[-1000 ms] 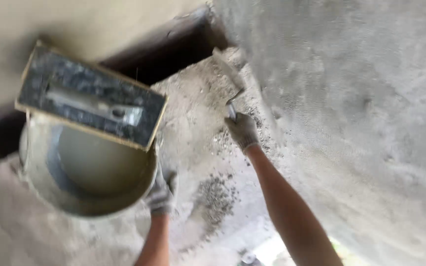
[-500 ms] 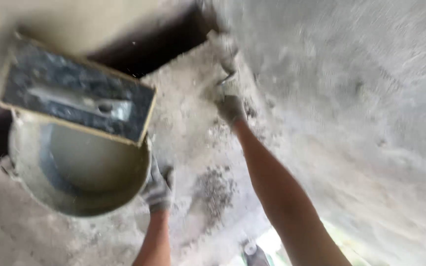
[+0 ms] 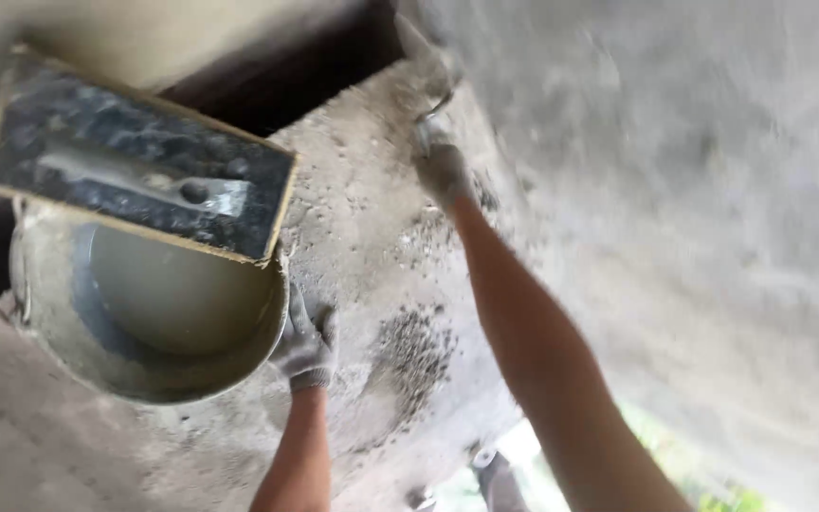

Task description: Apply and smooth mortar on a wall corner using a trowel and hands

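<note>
My left hand (image 3: 305,346), in a grey glove, grips the rim of a round metal pan (image 3: 87,356) smeared with grey mortar. A rectangular plastering float (image 3: 144,180) with a metal handle lies across the pan's top. My right hand (image 3: 440,169), also gloved, is shut on a trowel (image 3: 426,59) whose blade presses against the rough grey plaster surface (image 3: 675,209) at the upper middle. The trowel blade is blurred.
A dark recess (image 3: 305,66) runs diagonally between a smooth pale surface at the upper left and the rough plaster. Speckled wet mortar patches (image 3: 409,351) lie between my arms. A shoe (image 3: 495,469) and green ground show at the bottom.
My right hand has pushed the trowel farther up along the plaster toward the dark recess. The pan and float have stayed in my left hand, drifting slightly left.
</note>
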